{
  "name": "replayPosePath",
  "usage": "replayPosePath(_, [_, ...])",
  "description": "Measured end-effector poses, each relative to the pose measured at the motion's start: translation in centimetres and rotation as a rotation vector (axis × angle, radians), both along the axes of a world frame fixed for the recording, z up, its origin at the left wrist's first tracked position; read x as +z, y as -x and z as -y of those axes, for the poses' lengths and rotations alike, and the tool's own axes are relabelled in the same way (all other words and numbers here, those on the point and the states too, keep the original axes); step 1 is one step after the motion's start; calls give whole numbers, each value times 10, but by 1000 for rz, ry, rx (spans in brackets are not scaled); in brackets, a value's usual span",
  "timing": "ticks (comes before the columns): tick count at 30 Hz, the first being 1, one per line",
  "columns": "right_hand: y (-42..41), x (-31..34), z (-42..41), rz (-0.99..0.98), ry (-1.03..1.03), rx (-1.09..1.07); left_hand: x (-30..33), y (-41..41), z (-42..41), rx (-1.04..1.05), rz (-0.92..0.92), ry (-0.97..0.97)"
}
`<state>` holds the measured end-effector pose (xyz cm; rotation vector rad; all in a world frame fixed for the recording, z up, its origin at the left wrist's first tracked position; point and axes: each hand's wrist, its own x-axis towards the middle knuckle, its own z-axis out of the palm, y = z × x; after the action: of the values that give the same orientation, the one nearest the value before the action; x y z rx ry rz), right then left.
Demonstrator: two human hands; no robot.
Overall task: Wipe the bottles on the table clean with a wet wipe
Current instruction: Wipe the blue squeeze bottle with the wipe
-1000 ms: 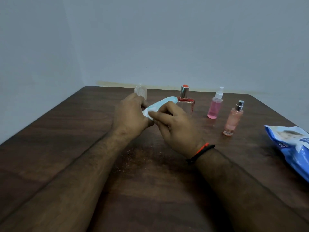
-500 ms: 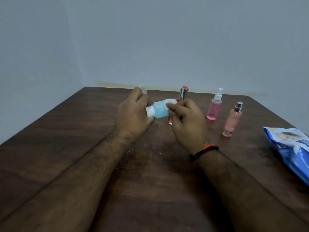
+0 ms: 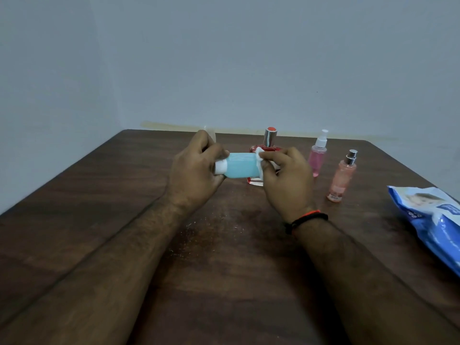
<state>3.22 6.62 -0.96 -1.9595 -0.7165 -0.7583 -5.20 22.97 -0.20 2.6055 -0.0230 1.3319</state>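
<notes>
One pale blue bottle [image 3: 241,167], white cap, lying sideways, wet wipe [image 3: 259,155] at base

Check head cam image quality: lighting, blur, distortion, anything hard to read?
Head view: dim, flat, bluish light with soft shadows and no glare; wide-angle bowing stretches the forearms and the blue wipes pack cut by the right edge; soft overall, so the left hand, right hand, wet wipe and blue bottle lack fine detail, labels unreadable.
</notes>
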Motion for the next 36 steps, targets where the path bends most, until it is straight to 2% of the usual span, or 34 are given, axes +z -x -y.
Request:
replayPosePath(5, [19,-1,-13,136,93,204,-3,-4,1,18,37,-72])
replayPosePath(8, [21,0,-15,171,141,236,-3,-5,0,31,61,-115])
replayPosePath(12, [10,2,-7,136,103,146,-2,-6,0,18,61,-126])
replayPosePath(16, [-2,5,5,-28,50,-12,0,-4,-5,-3,91,-86])
replayPosePath(19, [-1,4,4,-50,40,7,2,-3,-6,-6,116,-127])
replayPosePath(22, [10,4,-5,28,20,133,2,-4,-2,7,123,-212])
replayPosePath(25, [22,4,-13,146,87,236,2,-5,0,-14,132,-269])
replayPosePath(28, [22,4,-14,190,112,245,1,-6,0,-29,144,-277])
replayPosePath(36, [1,8,3,-107,-16,-13,3,-5,0,-39,164,-282])
